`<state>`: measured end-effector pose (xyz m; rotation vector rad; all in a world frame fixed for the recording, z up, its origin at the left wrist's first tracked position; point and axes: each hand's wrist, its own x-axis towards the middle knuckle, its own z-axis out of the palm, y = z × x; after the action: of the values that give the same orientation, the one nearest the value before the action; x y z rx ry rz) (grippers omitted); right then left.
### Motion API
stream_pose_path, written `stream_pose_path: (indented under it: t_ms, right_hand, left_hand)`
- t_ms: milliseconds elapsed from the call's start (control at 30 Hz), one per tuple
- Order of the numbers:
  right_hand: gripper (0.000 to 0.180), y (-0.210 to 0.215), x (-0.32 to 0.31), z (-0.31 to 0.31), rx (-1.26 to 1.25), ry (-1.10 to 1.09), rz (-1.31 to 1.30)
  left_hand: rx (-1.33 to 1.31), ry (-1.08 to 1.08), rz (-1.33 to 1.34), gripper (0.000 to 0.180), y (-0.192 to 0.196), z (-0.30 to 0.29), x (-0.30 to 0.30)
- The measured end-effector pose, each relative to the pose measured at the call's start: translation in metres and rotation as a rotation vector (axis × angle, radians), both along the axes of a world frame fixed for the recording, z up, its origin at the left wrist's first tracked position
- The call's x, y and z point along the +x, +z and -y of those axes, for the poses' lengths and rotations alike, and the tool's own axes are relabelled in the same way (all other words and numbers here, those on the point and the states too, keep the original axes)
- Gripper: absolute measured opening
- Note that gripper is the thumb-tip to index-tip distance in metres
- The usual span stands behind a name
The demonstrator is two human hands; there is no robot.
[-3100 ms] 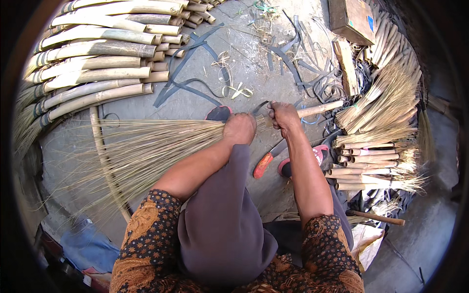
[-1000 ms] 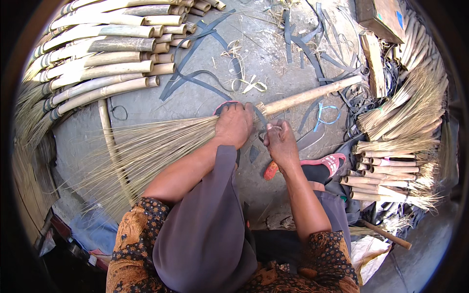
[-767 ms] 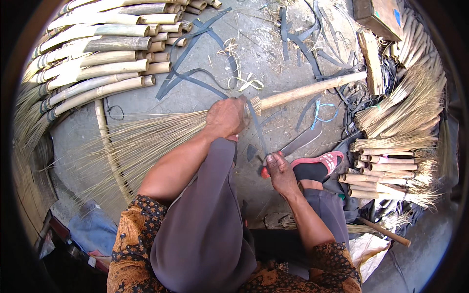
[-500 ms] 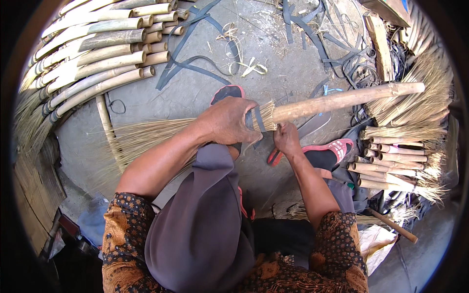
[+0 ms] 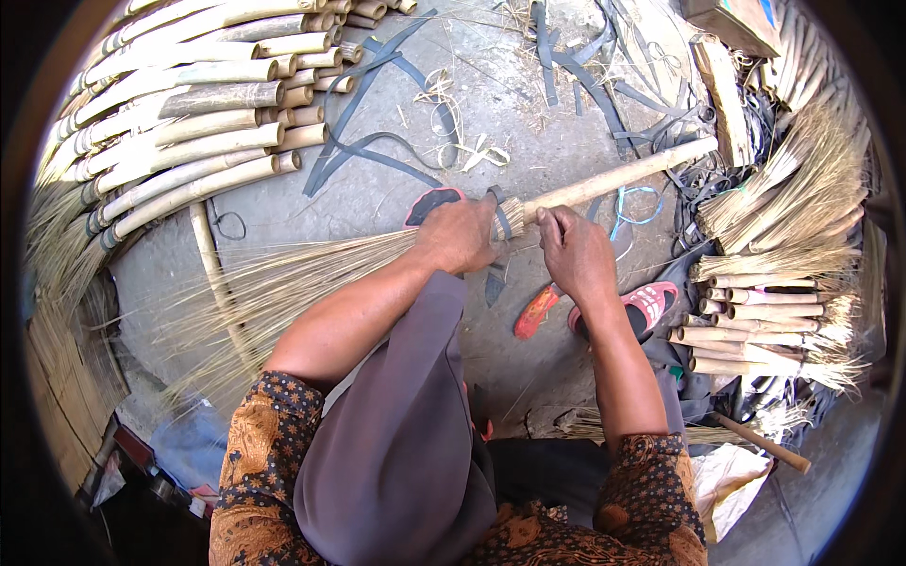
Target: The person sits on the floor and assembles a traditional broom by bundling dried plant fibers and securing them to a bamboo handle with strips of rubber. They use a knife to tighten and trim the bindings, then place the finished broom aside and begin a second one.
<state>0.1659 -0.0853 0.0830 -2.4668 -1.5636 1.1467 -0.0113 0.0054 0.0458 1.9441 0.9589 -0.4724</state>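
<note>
A broom lies across my lap, its bamboo handle point(image 5: 632, 176) pointing right and its straw bristles point(image 5: 293, 274) fanning left. My left hand point(image 5: 460, 236) is closed around the bristles just below the handle. A dark rubber strip point(image 5: 503, 223) wraps the bristle neck beside my left fingers, and its loose end point(image 5: 494, 285) hangs beneath. My right hand point(image 5: 578, 253) is closed in a pinch at the handle's lower end; whatever its fingertips hold is hidden. Below that hand lies a knife with an orange-red handle point(image 5: 538, 312).
Stacked bamboo-handled brooms point(image 5: 203, 127) fill the left back. Shorter ones point(image 5: 755, 325) lie at the right, below straw bundles point(image 5: 783, 193). Cut rubber strips point(image 5: 595, 85) litter the floor behind, near a wooden block point(image 5: 724, 99). A pink shoe point(image 5: 651, 302) is by the knife.
My right hand has risen from under the handle to its near side, fingers pinched. The broom's handle end has shifted left. The knife's handle shows more fully.
</note>
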Motion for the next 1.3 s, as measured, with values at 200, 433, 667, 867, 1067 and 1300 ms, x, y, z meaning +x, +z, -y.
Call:
stream_pose_path:
  t_ms: [200, 433, 667, 867, 1067, 1300]
  right_hand:
    - [0.044, -0.025, -0.028, -0.049, 0.081, 0.014, -0.045]
    - [0.034, -0.017, -0.029, 0.000, 0.129, -0.661, -0.752]
    - [0.024, -0.024, -0.043, 0.031, 0.234, -0.401, -0.443]
    - [0.024, -0.033, -0.052, 0.044, 0.165, -0.561, -0.674]
    - [0.027, -0.071, -0.048, 0.020, 0.115, -0.627, -0.722]
    - [0.022, -0.057, -0.078, -0.012, 0.185, -0.695, -0.603]
  left_hand:
    - [0.089, 0.029, -0.054, 0.047, -0.004, 0.014, 0.007]
    - [0.114, 0.051, -0.027, 0.049, -0.013, 0.018, 0.005]
    - [0.263, -0.006, -0.024, 0.056, -0.019, 0.028, 0.005]
    - [0.242, 0.018, -0.047, 0.057, -0.016, 0.015, 0.006]
    - [0.218, 0.040, 0.008, 0.055, -0.022, -0.005, -0.005]
    - [0.572, -0.065, -0.103, 0.039, -0.048, 0.012, -0.005]
